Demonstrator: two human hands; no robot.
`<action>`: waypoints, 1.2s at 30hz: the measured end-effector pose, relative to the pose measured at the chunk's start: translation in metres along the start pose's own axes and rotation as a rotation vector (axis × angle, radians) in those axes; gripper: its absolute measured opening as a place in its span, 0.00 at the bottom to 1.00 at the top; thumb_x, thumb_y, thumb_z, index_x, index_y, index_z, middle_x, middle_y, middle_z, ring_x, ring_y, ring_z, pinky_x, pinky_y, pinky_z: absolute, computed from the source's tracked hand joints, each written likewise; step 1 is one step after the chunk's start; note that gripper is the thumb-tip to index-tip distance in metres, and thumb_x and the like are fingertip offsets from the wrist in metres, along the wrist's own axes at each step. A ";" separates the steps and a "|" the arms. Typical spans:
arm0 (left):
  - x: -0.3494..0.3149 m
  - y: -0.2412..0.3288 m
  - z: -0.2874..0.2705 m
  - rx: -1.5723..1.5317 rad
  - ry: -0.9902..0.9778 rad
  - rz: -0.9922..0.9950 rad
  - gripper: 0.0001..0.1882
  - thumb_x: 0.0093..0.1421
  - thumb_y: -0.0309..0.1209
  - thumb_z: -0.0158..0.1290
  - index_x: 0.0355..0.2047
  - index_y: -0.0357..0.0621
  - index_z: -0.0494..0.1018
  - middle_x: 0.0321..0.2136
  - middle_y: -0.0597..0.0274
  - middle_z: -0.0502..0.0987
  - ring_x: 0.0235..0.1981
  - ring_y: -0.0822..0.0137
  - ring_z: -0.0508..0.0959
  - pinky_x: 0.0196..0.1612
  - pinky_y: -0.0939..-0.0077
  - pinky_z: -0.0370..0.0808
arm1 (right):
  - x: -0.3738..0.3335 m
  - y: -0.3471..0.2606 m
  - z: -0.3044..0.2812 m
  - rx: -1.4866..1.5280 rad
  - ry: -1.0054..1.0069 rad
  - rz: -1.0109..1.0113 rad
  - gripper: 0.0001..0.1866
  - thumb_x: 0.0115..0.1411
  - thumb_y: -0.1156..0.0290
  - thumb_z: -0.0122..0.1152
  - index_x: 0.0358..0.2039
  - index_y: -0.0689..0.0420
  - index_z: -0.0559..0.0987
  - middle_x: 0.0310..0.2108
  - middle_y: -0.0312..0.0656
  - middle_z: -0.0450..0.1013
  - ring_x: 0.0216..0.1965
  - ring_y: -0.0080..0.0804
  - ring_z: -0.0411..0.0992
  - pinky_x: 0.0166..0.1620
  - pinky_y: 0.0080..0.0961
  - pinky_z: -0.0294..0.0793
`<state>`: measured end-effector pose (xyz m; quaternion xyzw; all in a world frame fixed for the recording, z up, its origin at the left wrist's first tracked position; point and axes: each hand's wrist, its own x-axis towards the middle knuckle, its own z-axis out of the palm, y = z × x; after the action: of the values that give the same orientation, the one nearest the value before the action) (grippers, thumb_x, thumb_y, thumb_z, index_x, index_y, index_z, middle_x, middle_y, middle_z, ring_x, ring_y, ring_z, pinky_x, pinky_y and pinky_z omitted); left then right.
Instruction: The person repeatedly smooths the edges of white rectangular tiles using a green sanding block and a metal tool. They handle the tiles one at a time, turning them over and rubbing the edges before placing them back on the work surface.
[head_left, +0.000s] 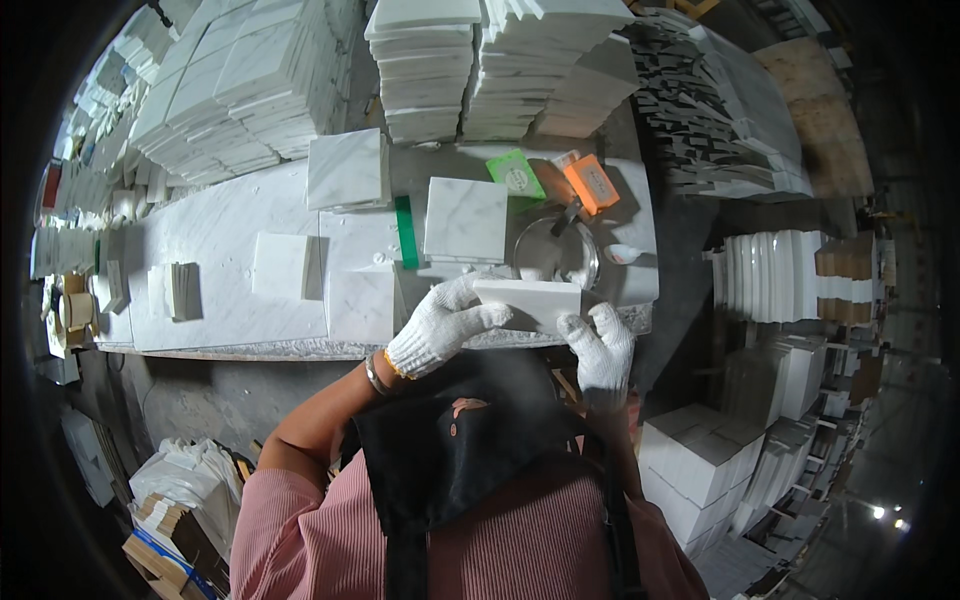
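A white marble tile [528, 293] is held tilted at the near edge of the work surface, between both my gloved hands. My left hand [450, 322], in a white knit glove, is closed on the tile's left end. My right hand [600, 350] grips its right end, thumb and fingers bent round the corner. Just beyond the tile stands a round metal pan [590, 262], partly hidden by it, with pale stuff inside. Left of the pan lie a square marble tile [466, 218], a green strip [405, 232] and another tile [360, 304] beside my left hand.
Tall stacks of marble tiles [425, 80] stand at the back. A green packet [516, 175] and an orange box [591, 184] lie beyond the pan. More tiles [283, 265] rest at left. White cartons [700, 450] stand at lower right, and a wrapped bundle [190, 475] at lower left.
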<state>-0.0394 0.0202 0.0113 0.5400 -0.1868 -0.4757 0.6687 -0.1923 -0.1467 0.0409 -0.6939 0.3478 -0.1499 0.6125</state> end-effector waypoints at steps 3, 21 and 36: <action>0.003 0.004 0.000 -0.070 -0.040 -0.069 0.17 0.65 0.32 0.57 0.51 0.37 0.75 0.41 0.66 0.80 0.42 0.76 0.75 0.48 0.77 0.73 | -0.003 -0.004 0.001 0.031 -0.014 0.065 0.08 0.60 0.72 0.68 0.35 0.61 0.78 0.29 0.34 0.74 0.30 0.14 0.68 0.32 0.17 0.70; 0.015 -0.003 0.012 -0.290 -0.085 -0.138 0.19 0.65 0.32 0.56 0.54 0.36 0.73 0.45 0.63 0.79 0.47 0.72 0.76 0.55 0.75 0.69 | -0.017 -0.015 0.001 0.090 0.003 0.107 0.11 0.60 0.76 0.63 0.42 0.66 0.79 0.36 0.40 0.78 0.36 0.19 0.73 0.40 0.18 0.73; 0.015 0.002 0.017 -0.273 -0.076 -0.151 0.18 0.67 0.30 0.53 0.54 0.35 0.72 0.48 0.62 0.78 0.49 0.71 0.74 0.57 0.75 0.67 | -0.016 0.008 -0.012 -0.104 -0.080 -0.120 0.12 0.61 0.72 0.59 0.42 0.68 0.79 0.35 0.43 0.79 0.33 0.24 0.77 0.33 0.19 0.75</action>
<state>-0.0439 -0.0020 0.0150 0.4383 -0.1046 -0.5658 0.6905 -0.2133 -0.1453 0.0395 -0.7498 0.2884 -0.1401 0.5788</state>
